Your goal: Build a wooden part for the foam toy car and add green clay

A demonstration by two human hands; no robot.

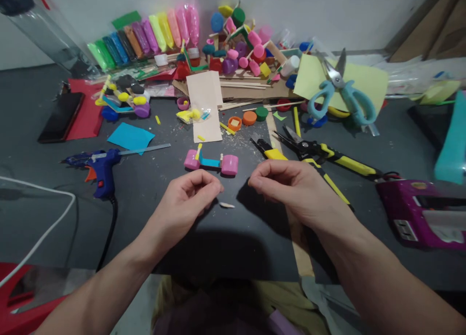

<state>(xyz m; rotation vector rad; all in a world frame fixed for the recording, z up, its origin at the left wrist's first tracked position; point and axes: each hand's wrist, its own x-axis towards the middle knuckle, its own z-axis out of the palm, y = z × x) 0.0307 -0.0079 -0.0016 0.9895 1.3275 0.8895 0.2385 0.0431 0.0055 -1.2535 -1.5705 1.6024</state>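
My left hand [191, 194] is closed in a pinch above the dark table, thumb against forefinger; whatever it may hold is too small to make out. A small whitish sliver [226, 205] lies just below its fingertips. Across a short gap, my right hand [286, 182] also pinches thumb and forefinger together, and I cannot make out anything between them. Right behind the left hand stands a small toy scooter [210, 163] with pink bottle-cap wheels, a blue deck and a yellow upright. Pliers [274, 153] with yellow and black handles lie partly behind the right hand.
A blue glue gun [104, 170] with its cord lies left, near blue paper [131, 137] and a phone [61, 116]. Scissors [338, 90] rest on yellow paper [302, 77]. Colored clay packs [160, 31] and piled caps line the back. A purple power strip [418, 189] is at right.
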